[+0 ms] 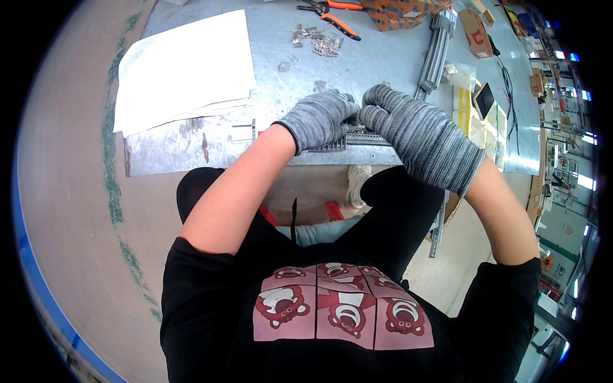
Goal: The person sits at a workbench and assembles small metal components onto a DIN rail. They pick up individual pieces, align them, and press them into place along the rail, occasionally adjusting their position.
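In grey striped knit gloves, my left hand (321, 120) and my right hand (418, 135) meet fingertip to fingertip over the front part of the metal table (287, 83). The fingers of both are curled and pressed together. Whatever they pinch is too small or too covered to name. Below and between them lies a row of dark grey slotted parts on a metal strip (373, 138), partly under my gloves. A small heap of metal screws or pins (327, 45) lies beyond my hands.
White paper sheets (185, 70) cover the table's left side. Orange-handled wire strippers (338, 24) lie at the back beside a patterned brown bag (399, 14). Grey metal rails (438, 51) stretch along the right, near a small cardboard box (476, 33) and black cables (509, 89).
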`<action>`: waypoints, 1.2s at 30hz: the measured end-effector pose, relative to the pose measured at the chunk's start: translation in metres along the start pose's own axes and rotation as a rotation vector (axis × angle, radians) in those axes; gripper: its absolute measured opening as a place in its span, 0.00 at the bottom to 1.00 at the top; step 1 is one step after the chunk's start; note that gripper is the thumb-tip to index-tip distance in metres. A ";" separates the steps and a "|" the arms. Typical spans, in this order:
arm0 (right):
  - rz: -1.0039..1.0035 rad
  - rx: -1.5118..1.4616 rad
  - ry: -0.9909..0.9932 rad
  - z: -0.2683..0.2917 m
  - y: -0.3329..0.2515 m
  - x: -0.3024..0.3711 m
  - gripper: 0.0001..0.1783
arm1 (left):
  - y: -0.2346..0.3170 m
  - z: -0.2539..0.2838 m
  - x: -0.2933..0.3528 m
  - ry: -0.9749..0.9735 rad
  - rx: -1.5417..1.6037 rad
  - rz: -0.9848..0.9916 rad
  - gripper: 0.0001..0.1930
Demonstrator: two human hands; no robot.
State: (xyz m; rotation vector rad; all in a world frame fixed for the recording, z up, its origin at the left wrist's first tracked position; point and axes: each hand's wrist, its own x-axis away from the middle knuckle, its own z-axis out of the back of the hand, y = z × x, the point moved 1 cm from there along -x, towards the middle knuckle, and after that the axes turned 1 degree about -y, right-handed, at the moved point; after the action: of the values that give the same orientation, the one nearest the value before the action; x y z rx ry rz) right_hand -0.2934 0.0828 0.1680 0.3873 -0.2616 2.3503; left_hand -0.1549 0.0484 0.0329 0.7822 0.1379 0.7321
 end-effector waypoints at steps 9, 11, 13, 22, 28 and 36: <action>-0.060 -0.002 -0.051 -0.001 0.002 0.000 0.29 | -0.001 0.001 0.003 0.005 0.030 0.007 0.10; -0.088 0.121 -0.177 -0.002 -0.003 0.001 0.29 | -0.001 0.000 0.002 0.020 0.035 -0.001 0.11; -0.148 0.161 -0.112 0.004 -0.010 -0.002 0.27 | -0.008 -0.009 0.002 0.092 0.034 -0.072 0.11; 0.015 0.005 -0.030 -0.018 0.010 0.005 0.19 | -0.008 -0.012 -0.004 0.073 -0.016 -0.082 0.11; -0.194 0.110 -0.111 -0.009 -0.004 0.003 0.10 | -0.008 -0.011 -0.002 0.051 -0.040 -0.077 0.13; -0.253 0.018 0.005 -0.023 0.004 0.005 0.09 | -0.010 -0.012 -0.005 0.059 -0.046 -0.060 0.11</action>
State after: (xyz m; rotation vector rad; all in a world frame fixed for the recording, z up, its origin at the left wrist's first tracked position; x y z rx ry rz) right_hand -0.3040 0.0897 0.1478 0.3988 -0.1779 2.1063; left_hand -0.1580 0.0477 0.0168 0.7106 0.1961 0.6998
